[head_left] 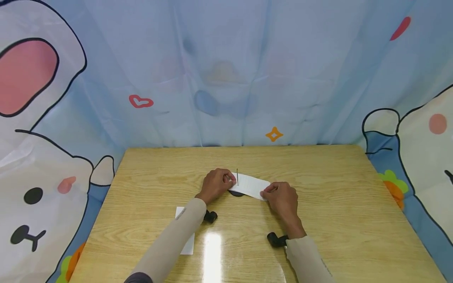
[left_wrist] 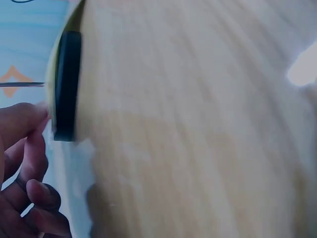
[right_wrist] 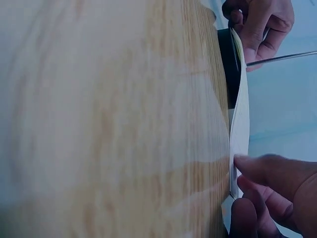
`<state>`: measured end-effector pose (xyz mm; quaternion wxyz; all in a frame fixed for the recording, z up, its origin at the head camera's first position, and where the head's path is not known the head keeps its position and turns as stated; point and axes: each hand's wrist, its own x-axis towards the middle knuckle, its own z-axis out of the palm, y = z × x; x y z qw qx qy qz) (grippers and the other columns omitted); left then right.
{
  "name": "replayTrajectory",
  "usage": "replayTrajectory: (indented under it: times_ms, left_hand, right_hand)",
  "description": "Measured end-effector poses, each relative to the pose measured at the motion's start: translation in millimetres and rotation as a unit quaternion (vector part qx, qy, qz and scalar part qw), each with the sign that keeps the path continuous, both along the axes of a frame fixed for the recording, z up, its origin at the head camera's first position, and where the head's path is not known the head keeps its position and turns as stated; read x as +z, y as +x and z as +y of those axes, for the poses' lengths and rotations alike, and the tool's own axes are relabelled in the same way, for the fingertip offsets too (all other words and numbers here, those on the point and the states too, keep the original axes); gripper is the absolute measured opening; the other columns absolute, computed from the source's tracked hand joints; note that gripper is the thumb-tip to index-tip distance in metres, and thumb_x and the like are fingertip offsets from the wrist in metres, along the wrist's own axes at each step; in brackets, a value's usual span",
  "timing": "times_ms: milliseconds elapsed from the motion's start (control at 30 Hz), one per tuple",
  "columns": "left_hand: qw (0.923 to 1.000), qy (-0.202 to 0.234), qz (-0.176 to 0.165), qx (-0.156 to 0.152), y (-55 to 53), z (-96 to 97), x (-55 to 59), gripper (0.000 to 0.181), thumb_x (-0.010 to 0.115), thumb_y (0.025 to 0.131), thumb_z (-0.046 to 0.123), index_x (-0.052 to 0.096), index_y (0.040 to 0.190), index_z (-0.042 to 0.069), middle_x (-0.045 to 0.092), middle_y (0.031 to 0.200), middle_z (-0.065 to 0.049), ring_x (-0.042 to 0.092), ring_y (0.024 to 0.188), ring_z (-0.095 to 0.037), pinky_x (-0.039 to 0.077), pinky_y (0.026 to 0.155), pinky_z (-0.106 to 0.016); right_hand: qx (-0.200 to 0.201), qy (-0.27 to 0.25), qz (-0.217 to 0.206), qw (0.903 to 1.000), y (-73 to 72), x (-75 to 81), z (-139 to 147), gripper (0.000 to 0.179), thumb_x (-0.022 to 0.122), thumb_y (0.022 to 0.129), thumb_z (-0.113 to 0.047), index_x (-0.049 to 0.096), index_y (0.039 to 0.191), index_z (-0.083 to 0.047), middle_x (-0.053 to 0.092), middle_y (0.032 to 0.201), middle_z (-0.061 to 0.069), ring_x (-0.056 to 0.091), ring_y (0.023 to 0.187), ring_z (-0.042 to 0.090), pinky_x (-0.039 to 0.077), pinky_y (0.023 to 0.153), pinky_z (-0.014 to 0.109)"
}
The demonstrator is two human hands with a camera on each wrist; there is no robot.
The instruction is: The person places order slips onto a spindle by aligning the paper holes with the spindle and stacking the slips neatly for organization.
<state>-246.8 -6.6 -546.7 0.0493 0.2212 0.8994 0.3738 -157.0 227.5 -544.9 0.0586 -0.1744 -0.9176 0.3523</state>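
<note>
A strip of white paper point(head_left: 252, 186) lies over the black round base point(head_left: 236, 193) of a paper spike, with the thin metal spike point(head_left: 237, 177) standing up through its left part. My left hand point(head_left: 216, 184) pinches the strip's left end, close beside the spike. At the opposite end, my right hand point(head_left: 283, 199) pinches the paper between thumb and fingers. Seen edge-on in the right wrist view, the paper point(right_wrist: 240, 119) bends down from the base point(right_wrist: 229, 69) toward the right fingertips. A yellowish layer shows between the paper and the base point(left_wrist: 68, 87) in the left wrist view.
Another white paper point(head_left: 188, 247) lies on the wooden table point(head_left: 336, 188), partly hidden under my left forearm. Black wrist camera mounts point(head_left: 277, 239) stick out from both wrists. A blue curtain point(head_left: 226, 78) with cartoon prints hangs behind the table and at its sides.
</note>
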Motion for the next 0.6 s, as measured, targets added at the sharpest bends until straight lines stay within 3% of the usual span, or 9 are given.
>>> replayTrajectory:
  times_ms: [167,300,600]
  left_hand:
    - [0.9997,0.007,-0.019,-0.015,4.0,-5.8,3.9,0.007,0.078,0.097,0.023,0.083,0.101,0.021,0.067,0.071,0.005,0.054,0.063,-0.008,0.043,0.061,-0.026]
    - [0.9995,0.005,-0.014,-0.027,11.1,-12.4,7.1,0.012,0.076,0.099,0.025,0.083,0.106,0.02,0.071,0.075,0.006,0.059,0.068,-0.006,0.048,0.067,-0.027]
    - [0.9994,0.029,-0.007,-0.02,26.2,-30.9,9.0,0.013,0.077,0.098,0.023,0.082,0.109,0.02,0.073,0.079,0.007,0.062,0.069,-0.006,0.052,0.067,-0.029]
  right_hand:
    - [0.007,0.004,0.018,0.9998,2.1,-2.0,-1,0.016,0.089,0.086,-0.024,0.081,0.08,-0.01,0.076,0.073,0.005,0.066,0.067,0.022,0.043,0.058,0.032]
    - [0.009,-0.003,0.039,0.9992,6.3,-3.0,-4,0.017,0.088,0.087,-0.024,0.082,0.083,-0.009,0.074,0.07,0.005,0.064,0.064,0.02,0.043,0.06,0.032]
    - [0.003,-0.023,0.088,0.9959,18.7,-5.7,-21,0.013,0.086,0.089,-0.026,0.082,0.089,-0.014,0.069,0.067,0.002,0.058,0.06,0.016,0.042,0.06,0.032]
